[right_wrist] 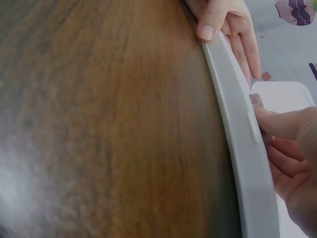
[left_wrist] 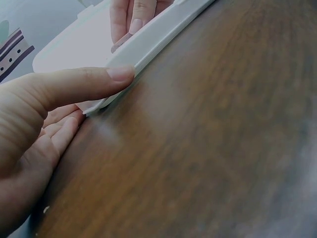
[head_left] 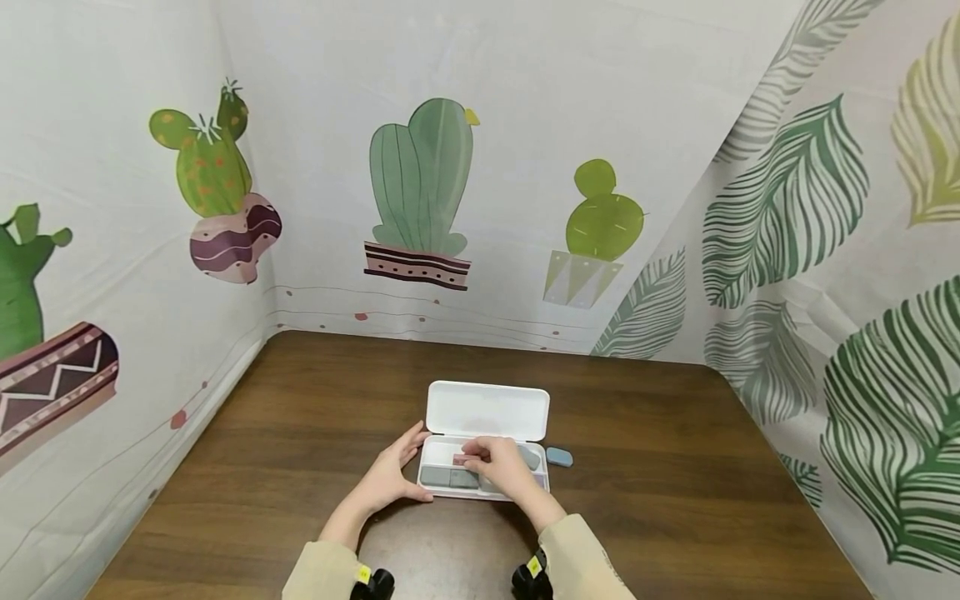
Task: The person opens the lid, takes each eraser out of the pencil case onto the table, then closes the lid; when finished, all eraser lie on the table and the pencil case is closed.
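Observation:
A white pencil case (head_left: 487, 410) lies on the table with its hinged lid raised behind it. My left hand (head_left: 390, 475) holds the case's left end, its thumb on the front wall and its fingers round the far side. Over the tray, my right hand (head_left: 504, 467) pinches a small pink eraser (right_wrist: 255, 101) between thumb and fingers; printed lettering shows on its end. Grey blocks (head_left: 448, 477) lie in the front left of the case, and a grey-blue rounded piece (head_left: 531, 457) sits in its right part. My right hand hides the middle of the tray.
A small blue rounded block (head_left: 559, 457) lies on the brown wooden table (head_left: 660, 500), just right of the case. Fabric walls (head_left: 510, 167) printed with cacti and leaves stand along the table's back and sides.

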A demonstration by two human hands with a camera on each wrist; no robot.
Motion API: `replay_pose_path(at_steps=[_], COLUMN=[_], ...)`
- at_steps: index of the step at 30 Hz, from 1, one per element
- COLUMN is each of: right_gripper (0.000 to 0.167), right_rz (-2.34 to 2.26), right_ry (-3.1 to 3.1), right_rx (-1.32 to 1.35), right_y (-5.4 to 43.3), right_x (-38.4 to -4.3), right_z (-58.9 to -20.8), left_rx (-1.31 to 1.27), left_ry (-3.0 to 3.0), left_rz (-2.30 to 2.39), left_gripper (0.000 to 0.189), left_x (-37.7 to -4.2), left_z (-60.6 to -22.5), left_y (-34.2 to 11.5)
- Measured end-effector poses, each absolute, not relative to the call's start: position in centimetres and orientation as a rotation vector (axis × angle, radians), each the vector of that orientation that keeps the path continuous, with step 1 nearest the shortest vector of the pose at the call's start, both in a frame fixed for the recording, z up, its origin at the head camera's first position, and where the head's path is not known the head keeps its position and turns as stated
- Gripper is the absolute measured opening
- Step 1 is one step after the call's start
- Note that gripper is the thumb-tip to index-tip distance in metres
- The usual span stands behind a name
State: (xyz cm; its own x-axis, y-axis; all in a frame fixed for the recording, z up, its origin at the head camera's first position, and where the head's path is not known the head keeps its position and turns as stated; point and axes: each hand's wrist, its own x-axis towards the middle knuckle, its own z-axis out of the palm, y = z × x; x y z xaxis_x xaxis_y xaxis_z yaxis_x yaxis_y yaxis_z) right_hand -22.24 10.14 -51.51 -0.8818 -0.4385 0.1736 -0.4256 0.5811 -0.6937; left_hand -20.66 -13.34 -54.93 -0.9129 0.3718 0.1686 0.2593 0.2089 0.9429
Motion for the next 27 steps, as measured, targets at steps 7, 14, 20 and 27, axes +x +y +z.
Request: replay_pose_path(at_steps=[7, 14, 20, 27], right_gripper=[0.015, 0.014, 0.014, 0.015], right_rz=[-1.245, -1.254, -1.294, -1.36], right_ry=[2.772, 2.777, 2.812, 2.855], right_rx=[-0.76, -0.766, -0.796, -0.783], right_y=[10.1, 10.2, 10.3, 10.7], right_x=[-22.3, -22.3, -22.1, -22.0], right_z=[-51.8, -52.0, -51.9, -51.0], left_rx=[0.627, 0.622, 0.615, 0.611], left_ry=[2.375, 2.364, 2.346, 2.365], left_rz=[1.81, 1.819, 1.83, 1.819], left_gripper=[0.116, 0.117, 0.117, 0.118], left_x=[-20.7, -20.6, -20.6, -20.8], left_z=[-54.8, -54.8, -54.8, -55.0], left_y=[-13.3, -13.3, -13.3, -13.3])
